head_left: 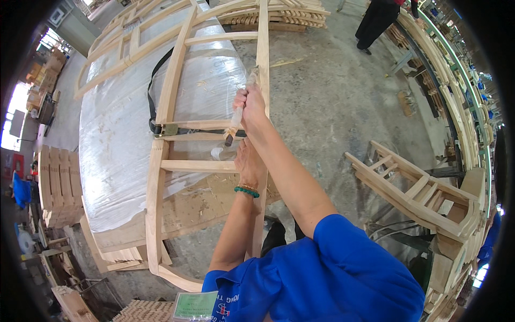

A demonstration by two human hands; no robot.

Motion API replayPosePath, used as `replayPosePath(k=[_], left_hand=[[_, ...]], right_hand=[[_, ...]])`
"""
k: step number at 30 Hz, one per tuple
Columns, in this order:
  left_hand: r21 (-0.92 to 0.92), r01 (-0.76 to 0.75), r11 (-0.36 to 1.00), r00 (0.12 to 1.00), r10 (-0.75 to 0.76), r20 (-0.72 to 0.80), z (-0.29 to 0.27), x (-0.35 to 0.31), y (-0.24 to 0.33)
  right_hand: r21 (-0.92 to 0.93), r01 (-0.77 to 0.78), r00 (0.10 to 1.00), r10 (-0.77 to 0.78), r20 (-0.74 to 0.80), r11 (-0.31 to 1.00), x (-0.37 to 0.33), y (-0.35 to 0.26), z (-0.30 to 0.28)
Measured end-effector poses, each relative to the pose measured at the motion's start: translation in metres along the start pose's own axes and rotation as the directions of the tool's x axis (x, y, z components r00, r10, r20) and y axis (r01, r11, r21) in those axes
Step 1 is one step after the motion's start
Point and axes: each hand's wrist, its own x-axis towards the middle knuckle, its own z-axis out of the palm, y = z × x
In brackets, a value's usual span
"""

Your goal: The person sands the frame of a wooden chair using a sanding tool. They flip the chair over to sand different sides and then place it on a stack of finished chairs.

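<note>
A pale wooden frame [155, 198] with long side rails and crosspieces lies over a plastic-covered surface. My right hand [252, 104] is closed around a rod-like tool [236, 119] wrapped in whitish tape, with a dark lower end; its exact kind cannot be told. The tool slants over the frame's right rail. Just below, my left hand [249, 162] grips that rail near a crosspiece, its fingertips partly hidden by my right forearm. A black strap [152, 91] with a buckle [170, 129] runs across the frame at the middle joint.
Clear plastic sheeting [107, 155] covers the work surface, and another wooden frame [129, 59] lies at its far left. Stacked wooden parts [59, 180] stand left. More joined frames [418, 188] lean at right. A person in dark trousers [375, 24] stands far right.
</note>
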Motion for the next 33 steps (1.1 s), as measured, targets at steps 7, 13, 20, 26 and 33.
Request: replayPosePath(k=[7,13,20,26,33], left_hand=[[-0.126,-0.035,0.991,0.998,0.042,0.049,0.003,-0.002,0.008],[-0.109,-0.095,0.989,0.995,0.096,0.001,0.001,-0.013,-0.002],[-0.169,-0.012,0.986,0.999,0.019,0.036,0.015,-0.010,-0.019],[-0.217,0.033,0.976,0.998,-0.020,0.062,0.018,-0.011,-0.013],[-0.299,0.071,0.952,0.996,-0.050,0.078,0.007,0.000,-0.011]], right_hand=[[0.009,0.088,0.991,-0.087,-0.103,0.996,0.020,0.000,0.017],[0.124,0.121,0.989,-0.109,-0.099,0.985,0.026,0.010,0.034],[0.001,0.191,0.970,-0.189,-0.154,0.981,0.014,0.027,0.046],[0.204,0.127,0.988,-0.106,-0.112,0.971,0.023,0.010,0.043],[0.063,0.159,0.971,-0.145,-0.189,0.985,0.016,0.022,0.044]])
